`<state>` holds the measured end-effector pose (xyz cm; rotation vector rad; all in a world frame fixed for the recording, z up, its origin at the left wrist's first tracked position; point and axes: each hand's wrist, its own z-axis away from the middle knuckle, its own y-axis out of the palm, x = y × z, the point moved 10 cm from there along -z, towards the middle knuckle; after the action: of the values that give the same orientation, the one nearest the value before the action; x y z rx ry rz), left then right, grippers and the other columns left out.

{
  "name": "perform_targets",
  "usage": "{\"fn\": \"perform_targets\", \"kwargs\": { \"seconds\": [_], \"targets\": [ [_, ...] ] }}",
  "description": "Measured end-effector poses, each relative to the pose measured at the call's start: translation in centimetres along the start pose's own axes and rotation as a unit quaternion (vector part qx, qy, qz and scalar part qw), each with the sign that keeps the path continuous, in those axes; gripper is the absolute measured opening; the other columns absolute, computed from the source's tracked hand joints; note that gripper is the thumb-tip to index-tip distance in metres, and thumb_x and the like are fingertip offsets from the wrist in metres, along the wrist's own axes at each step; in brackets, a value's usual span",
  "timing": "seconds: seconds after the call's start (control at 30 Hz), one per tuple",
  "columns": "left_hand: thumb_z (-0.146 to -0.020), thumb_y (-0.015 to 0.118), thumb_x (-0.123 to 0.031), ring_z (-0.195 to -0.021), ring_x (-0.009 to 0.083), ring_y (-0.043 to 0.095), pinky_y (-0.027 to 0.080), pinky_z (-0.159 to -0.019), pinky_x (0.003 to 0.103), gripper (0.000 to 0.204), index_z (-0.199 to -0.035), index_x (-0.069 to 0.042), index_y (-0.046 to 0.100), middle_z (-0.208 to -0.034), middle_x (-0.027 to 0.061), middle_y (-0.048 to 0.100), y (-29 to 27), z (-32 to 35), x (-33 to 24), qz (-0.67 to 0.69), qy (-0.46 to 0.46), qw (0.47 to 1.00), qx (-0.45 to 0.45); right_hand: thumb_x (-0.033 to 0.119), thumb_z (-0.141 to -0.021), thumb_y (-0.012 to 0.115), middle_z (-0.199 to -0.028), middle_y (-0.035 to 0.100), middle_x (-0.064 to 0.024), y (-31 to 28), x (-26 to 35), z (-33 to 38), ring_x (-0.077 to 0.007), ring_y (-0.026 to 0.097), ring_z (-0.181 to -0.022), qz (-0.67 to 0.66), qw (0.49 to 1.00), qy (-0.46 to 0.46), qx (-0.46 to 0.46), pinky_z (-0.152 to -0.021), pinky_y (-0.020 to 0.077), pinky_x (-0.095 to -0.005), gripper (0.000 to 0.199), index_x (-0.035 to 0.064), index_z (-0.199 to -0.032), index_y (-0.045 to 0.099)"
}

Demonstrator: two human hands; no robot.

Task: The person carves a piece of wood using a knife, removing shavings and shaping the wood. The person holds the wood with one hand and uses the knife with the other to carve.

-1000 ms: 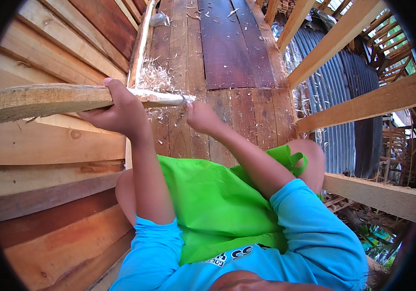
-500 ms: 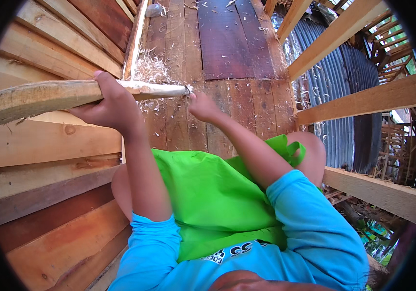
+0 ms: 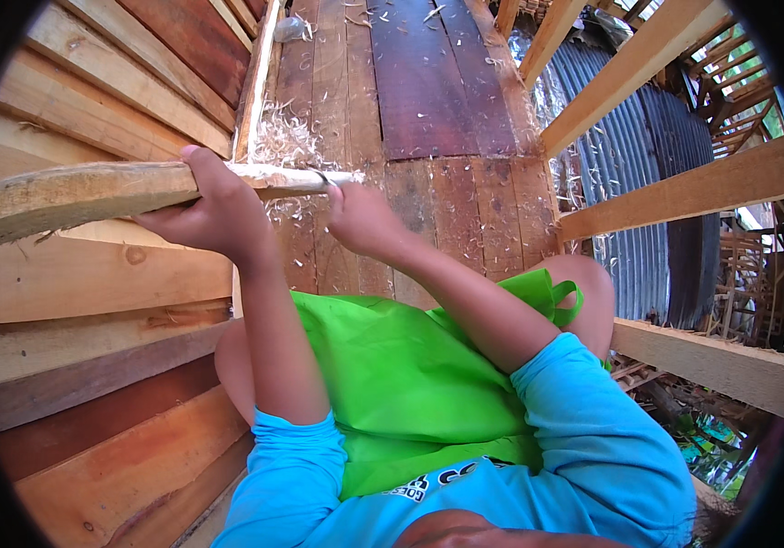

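Observation:
A long rough wooden stick (image 3: 72, 194) reaches in from the left, and its thin, pale, shaved end (image 3: 296, 180) points right. My left hand (image 3: 207, 208) grips the stick from below near that end. My right hand (image 3: 364, 219) is closed just under the tip. A thin dark blade (image 3: 320, 173) shows at its fingers against the wood, with the rest of the blade hidden. Both arms wear blue sleeves. A bright green cloth (image 3: 392, 365) lies over my lap.
Pale wood shavings (image 3: 284, 142) are scattered on the plank floor (image 3: 428, 82) ahead. Stacked planks (image 3: 90, 301) form a wall on the left. Timber rails (image 3: 684, 192) and corrugated metal sheet (image 3: 620, 173) stand on the right, with an open drop beyond them.
My right hand has shifted slightly left along the stick's tip. My left hand keeps its grip and the stick stays almost in place.

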<state>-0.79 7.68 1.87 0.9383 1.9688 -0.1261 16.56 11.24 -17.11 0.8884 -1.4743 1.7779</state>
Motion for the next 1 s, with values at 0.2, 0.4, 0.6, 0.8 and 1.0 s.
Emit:
{"fn": "perform_targets", "kwargs": {
  "seconds": [0.2, 0.4, 0.6, 0.8, 1.0],
  "targets": [
    [-0.083, 0.058, 0.001, -0.089, 0.0191, 0.056, 0.05, -0.08, 0.031, 0.06, -0.133, 0.011, 0.027, -0.109, 0.0191, 0.052, 1.2, 0.4, -0.8, 0.003, 0.013, 1.0, 0.006, 0.027, -0.098, 0.038, -0.091, 0.064, -0.0324, 0.8, -6.5, -1.0, -0.0471, 0.063, -0.086, 0.021, 0.993, 0.114, 0.031, -0.08, 0.0494, -0.0526, 0.044, -0.0068, -0.092, 0.064],
    [-0.082, 0.058, 0.001, -0.09, 0.0203, 0.056, 0.05, -0.08, 0.031, 0.057, -0.13, 0.01, 0.029, -0.11, 0.0199, 0.051, 0.7, 0.8, -1.3, 0.001, 0.014, 1.0, -0.007, 0.025, -0.098, 0.036, -0.09, 0.063, -0.0333, -0.4, -3.1, -0.1, -0.0459, 0.063, -0.087, 0.051, 0.988, 0.078, 0.124, -0.079, 0.0513, -0.0498, 0.046, -0.0117, -0.09, 0.063],
    [-0.081, 0.058, 0.001, -0.095, 0.0228, 0.057, 0.05, -0.084, 0.032, 0.059, -0.13, 0.011, 0.027, -0.111, 0.0224, 0.05, 0.9, 0.6, -1.6, -0.034, 0.041, 0.999, 0.01, 0.027, -0.098, 0.035, -0.082, 0.064, -0.0313, -0.9, -2.8, 0.7, -0.0347, 0.068, -0.071, 0.05, 0.98, 0.132, 0.142, -0.066, 0.0535, -0.0481, 0.048, -0.0115, -0.088, 0.062],
    [-0.079, 0.058, 0.003, -0.092, 0.0229, 0.058, 0.051, -0.081, 0.031, 0.06, -0.13, 0.012, 0.027, -0.11, 0.0216, 0.05, 2.8, 1.5, -3.0, 0.004, 0.043, 0.999, 0.02, 0.025, -0.097, 0.037, -0.087, 0.063, -0.0344, 0.5, -8.5, -1.4, -0.0408, 0.066, -0.085, 0.1, 0.99, 0.076, 0.068, -0.076, 0.0521, -0.0494, 0.046, -0.013, -0.089, 0.061],
    [-0.08, 0.062, 0.002, -0.095, 0.0231, 0.059, 0.051, -0.081, 0.031, 0.058, -0.128, 0.011, 0.03, -0.112, 0.021, 0.052, 0.7, 0.7, -1.1, 0.006, -0.036, 0.999, 0.012, 0.023, -0.093, 0.044, -0.095, 0.064, -0.0321, 0.2, -6.4, -1.8, -0.0452, 0.062, -0.094, 0.133, 0.987, 0.055, 0.069, -0.086, 0.0493, -0.0494, 0.04, -0.0117, -0.092, 0.063]
  ]
}}
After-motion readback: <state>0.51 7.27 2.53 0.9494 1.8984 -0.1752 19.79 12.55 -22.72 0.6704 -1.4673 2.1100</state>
